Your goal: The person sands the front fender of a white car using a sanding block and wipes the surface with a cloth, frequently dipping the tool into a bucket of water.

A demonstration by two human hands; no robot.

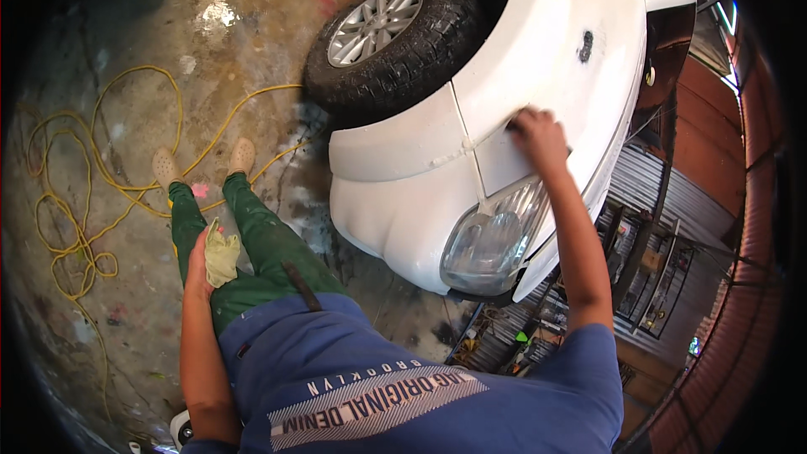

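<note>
A white car's front end fills the middle and right, with its headlight toward me. My right hand is on the white panel just above the headlight, close to a panel seam. Its fingers are bent over a dark flat piece, of which only small edges show; its exact kind is hidden. Low at my left side, my left hand grips a crumpled pale yellow cloth beside my thigh.
A large wheel with a silver rim is turned outward at the fender. Yellow hose or cable loops over the stained concrete floor at left. A cluttered metal rack stands beyond the car at right. A dark patch marks the hood.
</note>
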